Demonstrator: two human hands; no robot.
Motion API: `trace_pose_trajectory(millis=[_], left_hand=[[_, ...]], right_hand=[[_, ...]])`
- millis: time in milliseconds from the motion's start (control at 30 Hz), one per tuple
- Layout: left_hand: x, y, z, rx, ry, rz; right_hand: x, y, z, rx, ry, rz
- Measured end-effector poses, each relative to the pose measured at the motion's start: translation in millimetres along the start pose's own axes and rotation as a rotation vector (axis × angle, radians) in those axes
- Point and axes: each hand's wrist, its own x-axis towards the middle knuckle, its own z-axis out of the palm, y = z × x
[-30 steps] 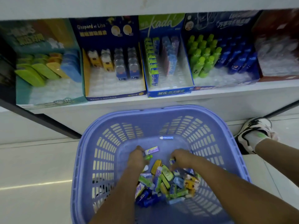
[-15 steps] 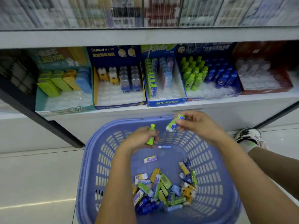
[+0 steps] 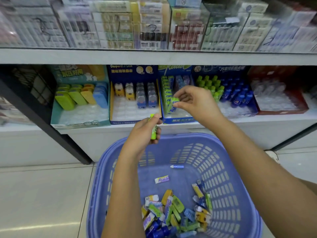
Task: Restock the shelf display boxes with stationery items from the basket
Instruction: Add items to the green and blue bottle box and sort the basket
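Observation:
A blue plastic basket (image 3: 223,169) stands on the floor below the shelf, with a heap of small stationery items (image 3: 173,212) in its near part. My left hand (image 3: 145,133) grips a green glue bottle (image 3: 153,129) upright above the basket's far rim. My right hand (image 3: 193,102) pinches a green-and-white eraser pack (image 3: 173,104) over the row of green packs in the blue Kada display box (image 3: 178,120). To its right, a display box (image 3: 238,111) holds green and blue bottles.
Further left stand a Gaspard et Lisa box (image 3: 133,120) and a teal box (image 3: 80,123) with coloured cases. A red box (image 3: 283,110) sits at the right. A black shelf post (image 3: 51,124) slants at the left. Packed boxes fill the upper shelf (image 3: 154,56).
Both hands have risen out of the basket with an item each. My right hand has carried the eraser pack up and forward to the Kada box; my left holds the green bottle higher.

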Motion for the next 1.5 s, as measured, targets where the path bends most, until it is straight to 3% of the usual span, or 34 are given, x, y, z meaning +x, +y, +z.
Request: trace_pose_trajectory(millis=[300,400,567,800,933,1033,1100,1167,1267,1500], left_hand=[[3,6,4,-0.266,-0.008,-0.047],[2,4,4,-0.271,-0.002,0.001],[-3,0,7,-0.21,-0.138,0.09],[-5,2,44,-0.26,-0.181,0.165],[-3,-3,83,-0.242,-0.207,0.19],[-1,-13,109,0.02,-0.071,0.337],[2,-23,115,0.49,0.038,0.54],[7,-32,115,0.842,0.025,0.606],[12,-42,111,1.063,-0.016,0.57],[16,-44,106,1.06,-0.038,0.582]], right_hand=[[0,8,13,-0.104,-0.004,-0.021],[-3,10,17,-0.006,0.002,0.073],[-10,1,10,-0.066,0.017,0.057],[-63,3,-24,0.677,-0.153,0.147],[-78,13,-41,0.638,-0.101,0.101],[-74,32,-54,0.57,0.176,0.143],[-64,52,-69,0.43,0.435,0.178],[-50,70,-80,0.288,0.535,0.21],[-27,92,-82,0.138,0.438,0.262],[0,118,-83,-0.09,0.26,0.236]])
